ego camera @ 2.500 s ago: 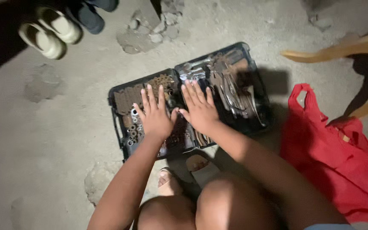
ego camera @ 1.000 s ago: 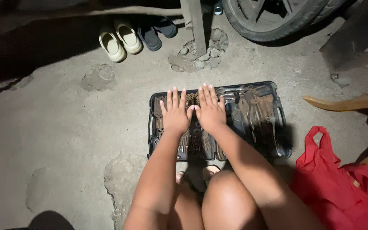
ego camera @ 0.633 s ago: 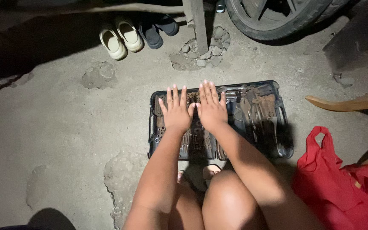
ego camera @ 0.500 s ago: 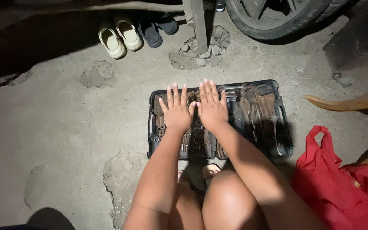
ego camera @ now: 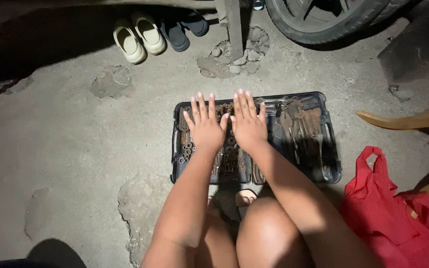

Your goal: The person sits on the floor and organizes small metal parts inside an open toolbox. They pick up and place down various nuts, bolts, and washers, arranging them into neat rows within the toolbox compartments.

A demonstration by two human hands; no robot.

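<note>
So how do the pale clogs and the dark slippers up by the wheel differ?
The pale clogs are cream, bulky and fully lit; the dark slippers are navy, flatter and half in shadow. The clogs lie left, the slippers nearer the post. Both pairs sit side by side on the concrete floor.

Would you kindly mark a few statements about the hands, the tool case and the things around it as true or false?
1. Both hands, left hand and right hand, lie flat on the open tool case. True.
2. The red bag lies left of the case. False: it lies to its right.
3. The right hand grips a wrench. False: its fingers are spread flat, holding nothing.
4. Pale shoes stand beyond the case. True.
5. A tyre shows at the top. True.
</note>
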